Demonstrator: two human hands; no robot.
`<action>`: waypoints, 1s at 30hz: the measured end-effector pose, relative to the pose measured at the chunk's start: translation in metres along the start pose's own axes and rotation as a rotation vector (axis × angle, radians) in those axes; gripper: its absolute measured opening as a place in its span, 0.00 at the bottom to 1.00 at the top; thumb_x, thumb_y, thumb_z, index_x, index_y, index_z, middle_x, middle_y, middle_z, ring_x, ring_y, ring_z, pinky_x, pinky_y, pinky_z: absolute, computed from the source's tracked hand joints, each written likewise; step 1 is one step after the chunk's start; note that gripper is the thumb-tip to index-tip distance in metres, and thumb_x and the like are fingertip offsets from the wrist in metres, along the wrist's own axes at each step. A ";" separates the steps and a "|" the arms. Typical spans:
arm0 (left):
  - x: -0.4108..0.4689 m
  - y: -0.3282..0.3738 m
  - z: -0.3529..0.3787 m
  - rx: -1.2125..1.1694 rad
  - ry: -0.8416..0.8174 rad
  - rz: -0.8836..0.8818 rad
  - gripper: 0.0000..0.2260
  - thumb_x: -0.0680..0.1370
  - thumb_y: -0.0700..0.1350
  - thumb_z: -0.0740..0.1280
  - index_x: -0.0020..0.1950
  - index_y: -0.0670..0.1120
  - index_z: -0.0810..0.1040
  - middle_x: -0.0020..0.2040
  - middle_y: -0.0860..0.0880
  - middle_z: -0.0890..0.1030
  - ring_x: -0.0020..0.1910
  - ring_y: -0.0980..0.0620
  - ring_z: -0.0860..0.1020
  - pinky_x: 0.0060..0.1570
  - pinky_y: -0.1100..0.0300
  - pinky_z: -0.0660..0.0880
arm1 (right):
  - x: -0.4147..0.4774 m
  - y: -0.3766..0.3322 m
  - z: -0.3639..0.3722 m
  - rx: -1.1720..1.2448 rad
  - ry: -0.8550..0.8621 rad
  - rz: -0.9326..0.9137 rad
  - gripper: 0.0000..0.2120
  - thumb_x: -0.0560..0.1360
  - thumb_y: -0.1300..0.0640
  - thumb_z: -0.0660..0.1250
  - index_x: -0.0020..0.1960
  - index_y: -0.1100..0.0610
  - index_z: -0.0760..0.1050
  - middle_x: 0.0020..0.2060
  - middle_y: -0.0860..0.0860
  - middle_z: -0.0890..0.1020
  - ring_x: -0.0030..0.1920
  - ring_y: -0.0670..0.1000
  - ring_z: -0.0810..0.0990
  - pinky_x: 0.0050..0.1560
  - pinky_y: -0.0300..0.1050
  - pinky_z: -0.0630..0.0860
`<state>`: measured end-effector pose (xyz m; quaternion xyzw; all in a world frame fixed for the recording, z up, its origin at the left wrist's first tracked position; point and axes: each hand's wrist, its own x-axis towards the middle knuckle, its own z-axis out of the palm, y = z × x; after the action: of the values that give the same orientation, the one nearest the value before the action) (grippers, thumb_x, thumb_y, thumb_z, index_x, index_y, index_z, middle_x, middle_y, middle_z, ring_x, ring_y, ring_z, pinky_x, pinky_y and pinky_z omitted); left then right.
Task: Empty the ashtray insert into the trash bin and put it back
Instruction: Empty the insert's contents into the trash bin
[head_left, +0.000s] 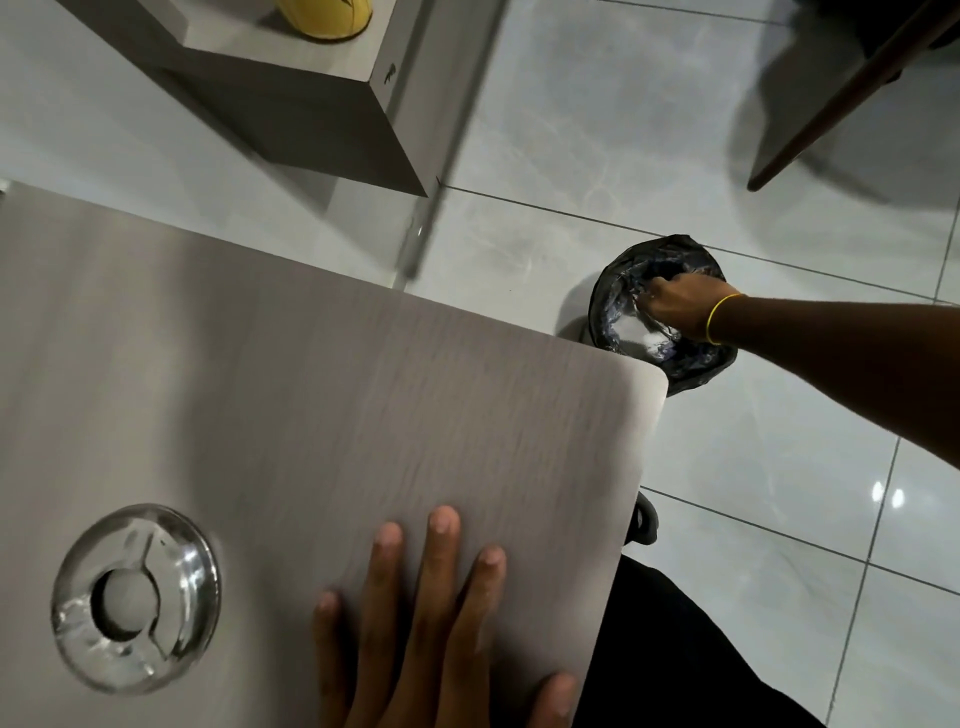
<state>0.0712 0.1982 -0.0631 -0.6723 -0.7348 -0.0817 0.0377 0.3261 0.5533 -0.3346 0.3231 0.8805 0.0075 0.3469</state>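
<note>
Right hand (675, 306) reaches into the lined trash bin (662, 312) on the floor; whether it pinches the insert cannot be told, since the insert is hidden, so its axis is unknown. Left hand (431, 623) lies spread flat on the surface (363, 389), beside the glass ashtray (136, 597) with its centre well empty. Judgement: tip low inside the liner, tap gently.

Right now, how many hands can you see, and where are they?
2. The left hand lies flat, fingers spread, on the table beside the glass ashtray. The right hand reaches into the trash bin on the floor.
</note>
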 end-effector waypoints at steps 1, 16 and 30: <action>0.000 -0.001 0.001 0.007 0.003 0.008 0.28 0.80 0.69 0.55 0.70 0.54 0.76 0.74 0.50 0.76 0.81 0.44 0.68 0.74 0.32 0.65 | 0.001 0.000 0.002 -0.013 -0.005 0.000 0.24 0.82 0.59 0.62 0.77 0.59 0.68 0.60 0.61 0.79 0.54 0.64 0.86 0.51 0.58 0.84; 0.003 -0.001 -0.010 0.011 -0.100 0.010 0.32 0.74 0.65 0.66 0.75 0.54 0.74 0.79 0.48 0.74 0.80 0.43 0.69 0.73 0.35 0.66 | -0.070 0.023 -0.024 1.203 0.169 0.899 0.19 0.75 0.57 0.74 0.64 0.60 0.78 0.58 0.69 0.84 0.59 0.70 0.83 0.61 0.60 0.81; -0.012 0.033 -0.082 -0.325 -0.119 -0.528 0.29 0.74 0.62 0.67 0.73 0.53 0.81 0.82 0.48 0.73 0.79 0.44 0.73 0.72 0.42 0.67 | -0.285 -0.071 -0.328 1.787 0.557 0.468 0.12 0.76 0.66 0.77 0.51 0.52 0.77 0.35 0.60 0.88 0.27 0.54 0.87 0.29 0.48 0.83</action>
<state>0.1005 0.1751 0.0182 -0.4592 -0.8622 -0.1657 -0.1356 0.2412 0.4027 0.0697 0.6220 0.5251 -0.5200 -0.2586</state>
